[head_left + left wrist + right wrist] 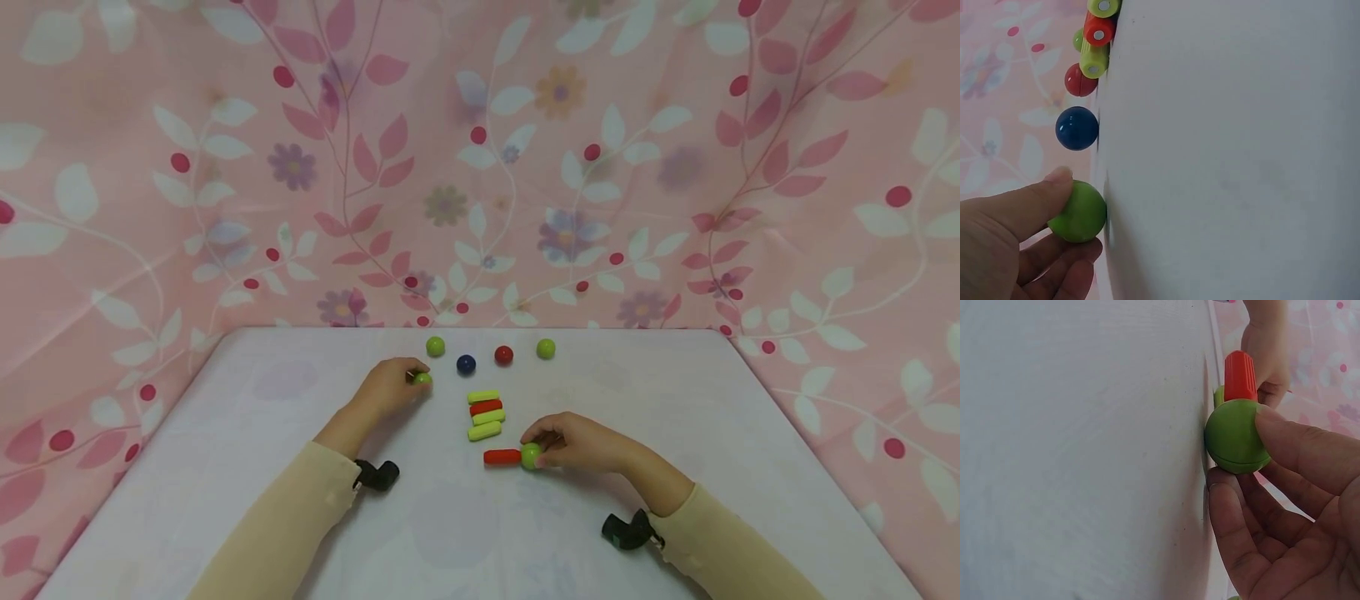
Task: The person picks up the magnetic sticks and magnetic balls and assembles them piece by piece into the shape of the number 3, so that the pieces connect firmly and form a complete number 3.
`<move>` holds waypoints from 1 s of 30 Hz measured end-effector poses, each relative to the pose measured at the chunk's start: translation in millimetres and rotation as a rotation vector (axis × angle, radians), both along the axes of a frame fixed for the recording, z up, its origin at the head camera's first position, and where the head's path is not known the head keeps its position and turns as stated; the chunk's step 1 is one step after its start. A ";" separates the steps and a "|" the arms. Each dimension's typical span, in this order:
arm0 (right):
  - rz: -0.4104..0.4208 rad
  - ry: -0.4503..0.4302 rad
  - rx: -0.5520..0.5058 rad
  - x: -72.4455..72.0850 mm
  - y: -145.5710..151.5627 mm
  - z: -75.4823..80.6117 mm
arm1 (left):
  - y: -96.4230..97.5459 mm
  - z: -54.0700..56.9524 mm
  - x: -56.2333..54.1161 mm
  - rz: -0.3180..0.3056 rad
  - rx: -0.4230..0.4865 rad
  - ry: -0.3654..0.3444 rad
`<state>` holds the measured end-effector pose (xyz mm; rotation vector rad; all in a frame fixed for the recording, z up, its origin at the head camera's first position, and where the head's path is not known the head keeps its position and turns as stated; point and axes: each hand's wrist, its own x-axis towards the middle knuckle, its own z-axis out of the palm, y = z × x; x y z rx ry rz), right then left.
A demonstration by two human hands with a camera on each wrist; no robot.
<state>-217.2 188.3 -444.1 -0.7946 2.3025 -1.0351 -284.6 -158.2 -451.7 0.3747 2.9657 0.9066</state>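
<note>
In the head view my left hand (384, 385) pinches a small green ball (423, 378) at the table's left middle; the left wrist view shows that ball (1082, 212) between thumb and fingers, down at the white tabletop. My right hand (585, 442) grips another green ball (531, 456), nearer the front. A red stick (502, 457) lies end-on against this ball and points left. Close up in the right wrist view, the ribbed red stick (1239, 375) meets the far side of the green ball (1235, 434), which sits between thumb and fingertips.
Between the hands lie three yellow-green sticks (484, 431) and one red stick (486, 407), stacked in a row. Behind them stand a green ball (435, 346), a blue ball (466, 364), a red ball (504, 355) and another green ball (546, 348). A flowered pink curtain (480, 167) surrounds the table.
</note>
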 end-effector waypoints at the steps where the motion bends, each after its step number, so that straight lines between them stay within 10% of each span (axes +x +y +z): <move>1: 0.001 0.002 0.000 0.3 0.1 0.1 | -0.5 0.7 1.8 0.000 -0.005 -0.010; 30: -0.003 -0.005 0.007 0.5 -0.6 1.1 | -7.8 9.9 34.6 -0.090 0.018 -0.079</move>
